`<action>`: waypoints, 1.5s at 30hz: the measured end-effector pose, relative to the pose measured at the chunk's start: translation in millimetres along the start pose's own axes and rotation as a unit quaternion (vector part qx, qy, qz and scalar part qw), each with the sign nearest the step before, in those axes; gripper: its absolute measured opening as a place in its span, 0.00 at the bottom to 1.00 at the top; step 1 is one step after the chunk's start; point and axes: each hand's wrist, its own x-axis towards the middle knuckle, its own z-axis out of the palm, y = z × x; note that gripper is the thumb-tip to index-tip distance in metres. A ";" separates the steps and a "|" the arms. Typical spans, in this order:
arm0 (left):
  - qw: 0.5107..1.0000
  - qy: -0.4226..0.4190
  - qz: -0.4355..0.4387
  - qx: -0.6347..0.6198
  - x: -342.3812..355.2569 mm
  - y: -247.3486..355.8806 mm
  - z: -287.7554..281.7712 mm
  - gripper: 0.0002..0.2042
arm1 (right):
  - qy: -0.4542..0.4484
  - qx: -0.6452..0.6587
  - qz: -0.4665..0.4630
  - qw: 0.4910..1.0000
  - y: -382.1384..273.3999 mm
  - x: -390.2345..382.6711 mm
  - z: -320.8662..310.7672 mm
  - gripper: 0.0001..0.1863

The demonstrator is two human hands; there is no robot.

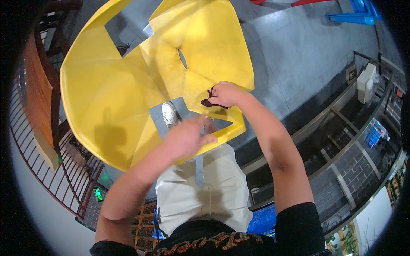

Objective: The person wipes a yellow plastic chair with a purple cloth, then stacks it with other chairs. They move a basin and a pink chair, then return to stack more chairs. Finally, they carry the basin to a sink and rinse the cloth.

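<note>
A large yellow sheet-like piece point(213, 34) with folds, cut-outs and a raised rim fills the upper middle of the view. My right hand point(226, 94) is closed on a dark maroon cloth point(207, 102), pressed to its lower right part. My left hand point(190, 134) is smeared by motion over the lower edge of the yellow piece; whether it touches it or holds anything is unclear. Below are my white trousers point(179, 187), and a white shoe point(170, 114) shows through an opening.
Grey tiled floor point(277, 64) lies behind. A brown panel point(40, 85) and railing point(51, 179) stand left. At right are metal framing point(341, 192), a white box point(366, 83) and a water bottle point(376, 132). Blue plastic pieces point(350, 17) lie at top right.
</note>
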 end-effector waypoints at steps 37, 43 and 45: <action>0.935 0.280 0.198 0.087 -82.8 -12.3 39.6 0.25 | 0.498 0.059 0.028 0.865 -98.8 -166.8 88.0 0.22; 0.730 0.654 0.082 0.179 -184.3 -102.8 -58.4 0.28 | 0.516 0.059 0.049 0.853 -102.4 -161.7 96.7 0.19; 0.739 0.673 -0.025 0.011 -204.0 -130.7 -67.5 0.32 | 0.520 0.066 0.047 0.851 -104.3 -163.0 98.7 0.19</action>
